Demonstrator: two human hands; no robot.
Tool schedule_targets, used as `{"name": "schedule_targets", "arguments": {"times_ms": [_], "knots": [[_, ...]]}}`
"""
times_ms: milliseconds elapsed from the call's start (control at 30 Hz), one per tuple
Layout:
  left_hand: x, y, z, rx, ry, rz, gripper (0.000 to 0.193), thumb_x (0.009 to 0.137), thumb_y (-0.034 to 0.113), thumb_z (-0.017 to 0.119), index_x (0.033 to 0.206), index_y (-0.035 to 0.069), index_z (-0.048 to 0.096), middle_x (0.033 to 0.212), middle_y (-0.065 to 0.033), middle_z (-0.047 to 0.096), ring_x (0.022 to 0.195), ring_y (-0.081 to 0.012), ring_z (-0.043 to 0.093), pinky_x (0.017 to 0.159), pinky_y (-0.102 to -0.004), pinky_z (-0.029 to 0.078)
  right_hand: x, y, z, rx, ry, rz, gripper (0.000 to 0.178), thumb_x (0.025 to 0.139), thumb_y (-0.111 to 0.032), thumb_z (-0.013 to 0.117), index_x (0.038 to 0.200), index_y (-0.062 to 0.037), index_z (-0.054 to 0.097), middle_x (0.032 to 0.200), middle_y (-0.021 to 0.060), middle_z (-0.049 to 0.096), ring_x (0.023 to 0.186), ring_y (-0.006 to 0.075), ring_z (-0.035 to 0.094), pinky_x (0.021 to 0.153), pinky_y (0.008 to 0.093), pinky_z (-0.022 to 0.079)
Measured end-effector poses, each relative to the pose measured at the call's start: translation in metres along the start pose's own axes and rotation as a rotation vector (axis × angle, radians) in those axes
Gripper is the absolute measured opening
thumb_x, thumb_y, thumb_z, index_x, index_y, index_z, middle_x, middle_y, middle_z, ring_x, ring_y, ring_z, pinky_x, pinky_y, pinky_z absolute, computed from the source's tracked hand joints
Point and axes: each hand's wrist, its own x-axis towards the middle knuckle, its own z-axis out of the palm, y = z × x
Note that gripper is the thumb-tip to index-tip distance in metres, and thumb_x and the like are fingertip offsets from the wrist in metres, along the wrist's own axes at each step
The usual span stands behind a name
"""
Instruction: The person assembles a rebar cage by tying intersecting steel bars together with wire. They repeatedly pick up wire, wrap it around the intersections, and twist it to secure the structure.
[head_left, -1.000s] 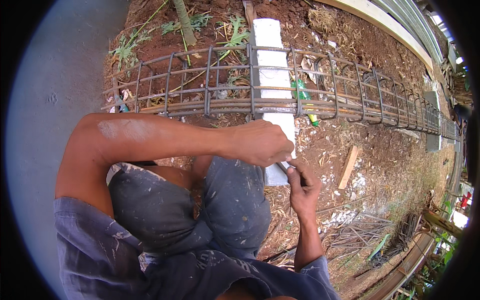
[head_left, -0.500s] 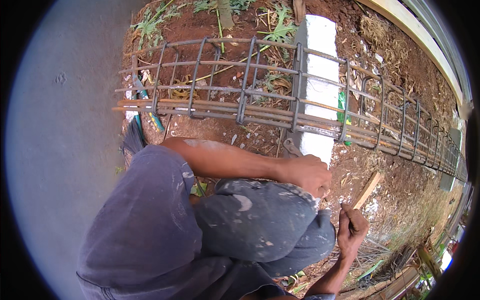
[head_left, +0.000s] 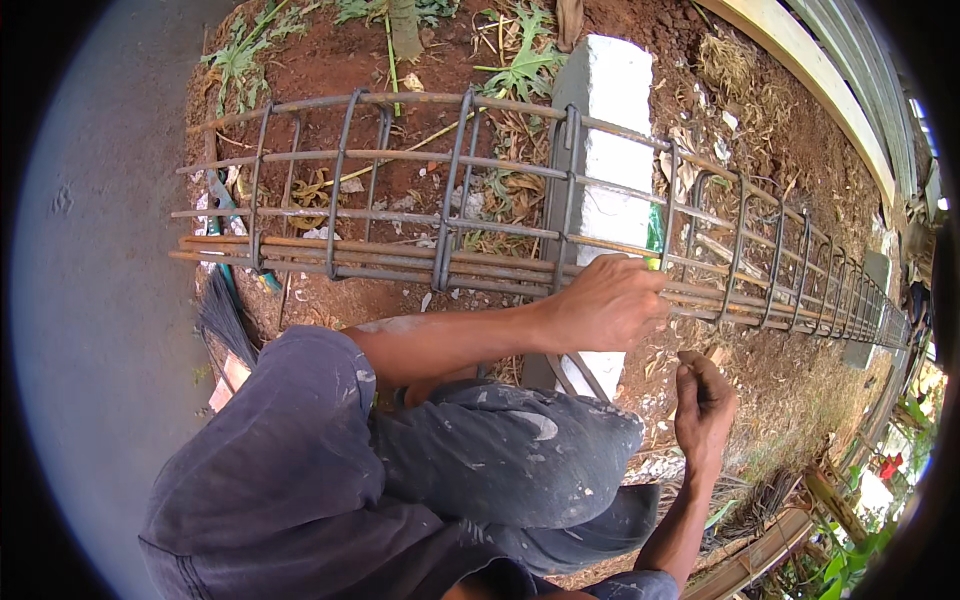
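A long cage of rusty steel bars (head_left: 400,158) with square dark stirrups (head_left: 452,190) runs across the head view. It rests over a white block (head_left: 615,125) with a grey side. My left hand (head_left: 605,305) is at the cage's lower bars, beside the block. Its fingers are curled, and whatever is in them is hidden. My right hand (head_left: 705,395) is closer to me and to the right, apart from the cage. Its fingers and thumb are closed, with nothing clearly visible between them. Two dark metal handles (head_left: 588,376) show below my left wrist, against the block.
Grey concrete (head_left: 110,250) lies along the left. A dark bristle brush (head_left: 228,322) and green-handled tools (head_left: 222,195) lie near the cage's left end. A second block (head_left: 868,300) supports the far right part. A pale board (head_left: 810,80) edges the soil at upper right.
My left hand has moved up from near my knee to the cage's lower bars. My right hand has risen slightly. The view has shifted, so the cage appears further left.
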Motion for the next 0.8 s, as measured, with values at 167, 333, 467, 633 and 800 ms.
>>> {"name": "schedule_targets", "arguments": {"times_ms": [167, 333, 467, 633, 800], "knots": [[0.018, -0.026, -0.005, -0.085, 0.075, -0.022, 0.014, 0.079, 0.014, 0.066, 0.076, 0.0, 0.067, 0.074, -0.0135, 0.058, 0.073, -0.0288, 0.062, 0.071, -0.0427, 0.05, 0.035, -0.002, 0.02, 0.089, 0.008, -0.015, 0.019, 0.094, -0.009, 0.06, 0.105, 0.0035, 0.067, 0.085, 0.0091, 0.067, 0.073, 0.0124, 0.057, 0.067, 0.0279, 0.048], [0.028, -0.051, -0.019, -0.293, 0.168, -0.157, 0.011, 0.079, 0.01, 0.069, 0.087, 0.002, 0.07, 0.081, -0.015, 0.065, 0.076, -0.033, 0.063, 0.071, -0.0419, 0.049, 0.06, -0.012, 0.032, 0.091, 0.024, -0.074, 0.018, 0.092, -0.008, 0.062, 0.105, 0.0008, 0.069, 0.082, 0.0091, 0.068, 0.068, 0.0119, 0.057, 0.063, 0.0273, 0.047], [0.033, -0.051, -0.027, -0.22, 0.103, -0.235, 0.008, 0.074, 0.006, 0.067, 0.08, 0.001, 0.067, 0.075, -0.0156, 0.063, 0.072, -0.0329, 0.062, 0.066, -0.0416, 0.047, 0.073, -0.021, 0.03, 0.029, -0.027, -0.09, 0.02, 0.093, -0.009, 0.061, 0.108, 0.0012, 0.069, 0.078, 0.0054, 0.066, 0.067, 0.0103, 0.055, 0.061, 0.0264, 0.045], [0.026, -0.052, -0.027, -0.21, 0.093, -0.221, 0.007, 0.074, 0.006, 0.067, 0.079, 0.001, 0.067, 0.073, -0.015, 0.061, 0.069, -0.0331, 0.061, 0.063, -0.0415, 0.046, 0.079, -0.021, 0.025, -0.06, -0.097, -0.15, 0.019, 0.093, -0.007, 0.061, 0.109, 0.0004, 0.069, 0.073, 0.0055, 0.064, 0.063, 0.0084, 0.051, 0.058, 0.0264, 0.044], [0.023, -0.052, -0.028, -0.244, 0.083, -0.204, 0.007, 0.075, 0.006, 0.066, 0.077, 0.0, 0.066, 0.072, -0.0162, 0.061, 0.071, -0.0334, 0.061, 0.064, -0.0427, 0.047, 0.079, -0.028, 0.021, -0.118, -0.204, -0.078, 0.02, 0.088, -0.009, 0.064, 0.107, -0.0048, 0.07, 0.089, 0.0185, 0.071, 0.069, 0.0261, 0.068, 0.066, 0.0355, 0.053]]}}
